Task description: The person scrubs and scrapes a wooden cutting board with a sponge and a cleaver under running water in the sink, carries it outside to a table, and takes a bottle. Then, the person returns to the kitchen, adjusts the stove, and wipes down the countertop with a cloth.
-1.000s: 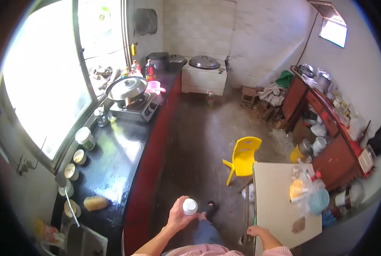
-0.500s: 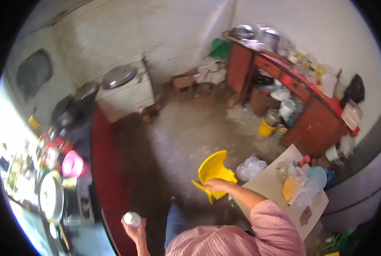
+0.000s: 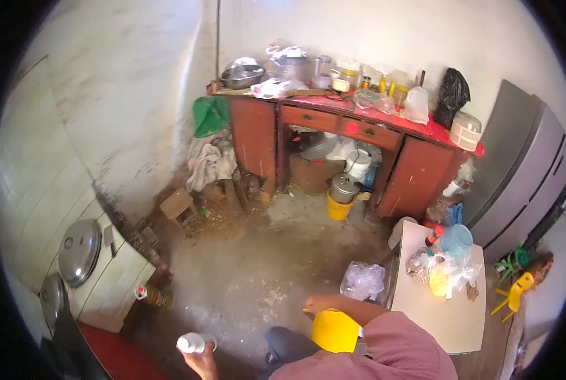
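My left hand (image 3: 201,363) is closed around a small white plastic container (image 3: 194,343), perhaps a bottle, at the lower left of the view. On the other side, my right hand (image 3: 318,303) grips the top edge of a yellow plastic chair (image 3: 335,330). The chair is close against my body, and my right arm and sleeve cover part of it. Its legs are hidden. Beyond my right forearm, a clear plastic bag (image 3: 363,280) lies on the floor.
At right, a pale table (image 3: 435,323) bears a blue tub (image 3: 456,240), a red-capped bottle (image 3: 434,236) and bags. A red desk (image 3: 416,183) crowded with pots lines the back wall beside a grey fridge (image 3: 517,164). A tiled stove counter (image 3: 115,278) stands left.
My view has turned to the right, bringing the fridge and desk further in. The yellow chair is now nearer my body, still in my right hand. My left hand keeps the white container.
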Demonstrator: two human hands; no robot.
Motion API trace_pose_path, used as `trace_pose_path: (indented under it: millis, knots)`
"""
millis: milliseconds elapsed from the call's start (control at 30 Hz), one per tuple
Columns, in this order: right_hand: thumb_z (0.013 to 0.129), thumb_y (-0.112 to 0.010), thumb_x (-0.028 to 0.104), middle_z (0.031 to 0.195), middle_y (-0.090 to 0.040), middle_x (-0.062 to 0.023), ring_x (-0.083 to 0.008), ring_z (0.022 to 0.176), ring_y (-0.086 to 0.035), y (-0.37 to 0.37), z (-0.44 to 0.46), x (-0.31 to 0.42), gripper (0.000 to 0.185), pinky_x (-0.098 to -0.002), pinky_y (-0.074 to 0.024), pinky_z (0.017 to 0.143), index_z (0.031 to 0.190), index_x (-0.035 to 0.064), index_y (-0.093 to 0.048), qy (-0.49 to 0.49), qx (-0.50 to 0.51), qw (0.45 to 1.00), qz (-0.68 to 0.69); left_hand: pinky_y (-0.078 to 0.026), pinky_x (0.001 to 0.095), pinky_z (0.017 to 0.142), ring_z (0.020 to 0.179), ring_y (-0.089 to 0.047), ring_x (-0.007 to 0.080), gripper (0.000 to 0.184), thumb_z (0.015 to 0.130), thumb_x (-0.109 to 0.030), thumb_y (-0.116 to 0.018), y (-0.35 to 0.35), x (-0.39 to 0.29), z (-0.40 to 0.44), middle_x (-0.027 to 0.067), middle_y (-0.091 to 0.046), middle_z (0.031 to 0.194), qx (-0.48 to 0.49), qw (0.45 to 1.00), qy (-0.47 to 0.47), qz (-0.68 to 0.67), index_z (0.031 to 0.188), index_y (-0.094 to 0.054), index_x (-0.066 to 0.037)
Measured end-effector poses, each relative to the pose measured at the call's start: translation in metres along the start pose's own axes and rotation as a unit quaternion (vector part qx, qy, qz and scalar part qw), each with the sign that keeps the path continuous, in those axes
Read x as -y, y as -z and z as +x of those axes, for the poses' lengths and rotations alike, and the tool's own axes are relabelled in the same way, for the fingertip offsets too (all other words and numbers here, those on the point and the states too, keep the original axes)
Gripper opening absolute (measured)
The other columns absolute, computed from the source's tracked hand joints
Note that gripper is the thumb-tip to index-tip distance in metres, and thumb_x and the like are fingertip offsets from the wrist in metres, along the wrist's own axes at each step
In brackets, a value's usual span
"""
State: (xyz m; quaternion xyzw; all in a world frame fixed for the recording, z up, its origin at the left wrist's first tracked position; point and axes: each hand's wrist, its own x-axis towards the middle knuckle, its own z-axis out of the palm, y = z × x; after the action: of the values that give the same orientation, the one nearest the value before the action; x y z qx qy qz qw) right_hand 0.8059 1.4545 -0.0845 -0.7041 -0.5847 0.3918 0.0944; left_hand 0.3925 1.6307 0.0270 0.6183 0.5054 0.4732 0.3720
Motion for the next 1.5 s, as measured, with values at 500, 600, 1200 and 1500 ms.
trace_pose_path:
  millis: [500, 600, 1200, 1500]
  knots:
    - [0.095, -0.059, 0.024, 0.082, -0.067, -0.0042, -0.0162, 0.068, -0.067, 0.343, 0.257, -0.231, 0.021, -0.0309, -0.0543, 0.060, 0.102, 0.0057, -0.066, -0.094, -0.349, 0.854, 0.374, -0.051, 0.0390, 0.081, 0.087, -0.065, 0.0270, 0.062, 0.057, -0.015, -0.085, -0.373, -0.032, 0.340, 0.0113, -0.065, 0.093, 0.238, 0.946, -0.176, 0.133, 0.110, -0.054, -0.005]
    - [0.096, -0.057, 0.024, 0.088, -0.068, -0.0032, -0.0153, 0.072, -0.068, 0.433, 0.287, -0.234, 0.022, -0.0313, -0.0543, 0.062, 0.106, 0.0076, -0.066, -0.086, -0.348, 0.794, 0.491, -0.051, 0.0387, 0.080, 0.090, -0.064, 0.0263, 0.061, 0.062, -0.014, -0.083, -0.436, -0.077, 0.377, 0.0118, -0.064, 0.097, 0.252, 0.942, -0.183, 0.126, 0.114, -0.053, -0.004]
    - [0.094, -0.053, 0.038, 0.126, -0.053, -0.0166, -0.0332, 0.121, -0.048, 0.761, 0.441, -0.388, 0.047, -0.0533, -0.0440, 0.093, 0.126, 0.0051, -0.046, -0.022, -0.536, 0.252, 0.805, -0.050, 0.0513, 0.094, 0.111, -0.057, 0.0272, 0.044, 0.086, -0.031, -0.072, -0.916, -0.192, 0.583, 0.0085, -0.057, 0.116, 0.422, 0.699, 0.444, -0.369, 0.120, -0.052, -0.013]
    - [0.086, -0.063, 0.026, 0.086, -0.061, -0.0037, -0.0234, 0.084, -0.060, 0.749, 0.458, -0.366, 0.014, -0.0432, -0.0461, 0.073, 0.088, 0.0133, -0.058, 0.015, -0.541, 0.090, 0.836, -0.047, 0.0527, 0.098, 0.114, -0.056, 0.0271, 0.040, 0.088, -0.034, -0.069, -0.985, -0.252, 0.612, 0.0063, -0.057, 0.120, 0.516, 0.670, 0.448, -0.291, 0.120, -0.051, -0.018]
